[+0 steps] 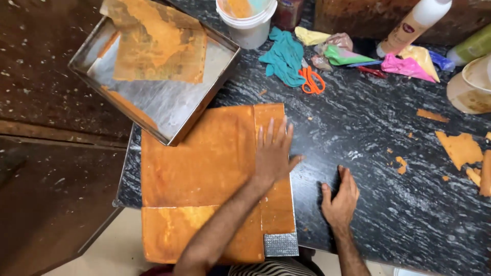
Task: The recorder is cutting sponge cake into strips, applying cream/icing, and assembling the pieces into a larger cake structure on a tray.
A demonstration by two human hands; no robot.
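Orange-brown sheet cake (204, 174), assembled from several flat slabs, occupies the lower-left centre of the head view, resting on a board whose silver corner (281, 244) shows at 5 o'clock of the cake. Left hand (273, 153) lies palm-down on the cake's right-hand strip, fingers spread wide and flat, holding nothing. Right hand (340, 199) rests at 3 o'clock of the cake, fingers loosely together, palm down on the black granite counter (388, 153), just beside the board edge and grasping nothing.

Square metal baking tin (158, 102) sits at 11 o'clock of the cake, its lower corner overlapping the cake; browned baking paper (158, 43) lies inside it. At 12 o'clock stands a white bucket (248, 23). At 1 o'clock lie a teal cloth (284, 59), orange-handled scissors (312, 81) and coloured piping bags (404, 65). Cake trimmings (460, 148) lie at 3 o'clock, well apart from both hands.
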